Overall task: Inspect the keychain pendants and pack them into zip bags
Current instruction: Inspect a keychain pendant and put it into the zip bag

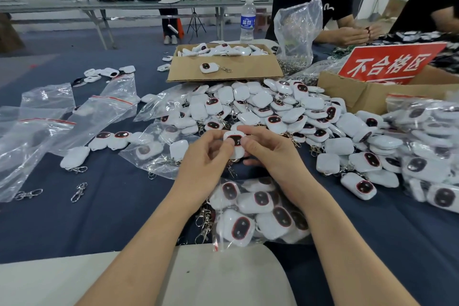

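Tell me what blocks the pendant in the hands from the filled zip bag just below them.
Nothing visible does. The left hand and right hand pinch the keychain pendant just beyond the zip bag; no object lies between them. The bag's red-striped mouth faces the near edge; whether it is open cannot be told.

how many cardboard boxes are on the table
2. One cardboard box lies open at the centre, beyond the pendant pile. The other is at the right, holding the red sign. More may be hidden past the frame edge.
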Motion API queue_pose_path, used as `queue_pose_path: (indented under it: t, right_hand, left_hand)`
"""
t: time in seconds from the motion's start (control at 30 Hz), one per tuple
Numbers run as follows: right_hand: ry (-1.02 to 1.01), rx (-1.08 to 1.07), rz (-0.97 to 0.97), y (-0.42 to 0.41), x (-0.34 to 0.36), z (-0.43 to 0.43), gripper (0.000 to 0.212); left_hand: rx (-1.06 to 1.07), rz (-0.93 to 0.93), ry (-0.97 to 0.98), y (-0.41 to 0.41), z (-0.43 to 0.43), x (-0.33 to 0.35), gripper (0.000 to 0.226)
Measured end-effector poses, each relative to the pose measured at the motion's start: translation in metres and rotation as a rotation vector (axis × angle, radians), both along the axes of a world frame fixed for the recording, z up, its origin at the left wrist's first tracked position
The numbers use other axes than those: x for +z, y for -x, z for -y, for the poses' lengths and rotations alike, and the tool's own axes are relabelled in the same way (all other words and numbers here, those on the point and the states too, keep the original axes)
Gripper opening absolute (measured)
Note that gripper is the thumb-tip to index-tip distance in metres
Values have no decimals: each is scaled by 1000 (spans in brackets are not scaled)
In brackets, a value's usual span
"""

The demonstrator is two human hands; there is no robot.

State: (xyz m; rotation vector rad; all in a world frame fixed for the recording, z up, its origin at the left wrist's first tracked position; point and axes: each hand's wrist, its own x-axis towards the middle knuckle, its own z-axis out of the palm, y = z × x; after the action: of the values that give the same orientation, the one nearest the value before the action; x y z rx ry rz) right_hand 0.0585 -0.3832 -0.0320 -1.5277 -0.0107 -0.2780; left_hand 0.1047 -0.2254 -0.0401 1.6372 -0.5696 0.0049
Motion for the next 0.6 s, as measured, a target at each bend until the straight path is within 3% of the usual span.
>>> queue_pose_path:
  t: [0.6]
  right_hand:
    - [77,-27,-31,1,-7,2,19]
  left_hand:
    - [-40,-69,17,-1,-1,-1,7]
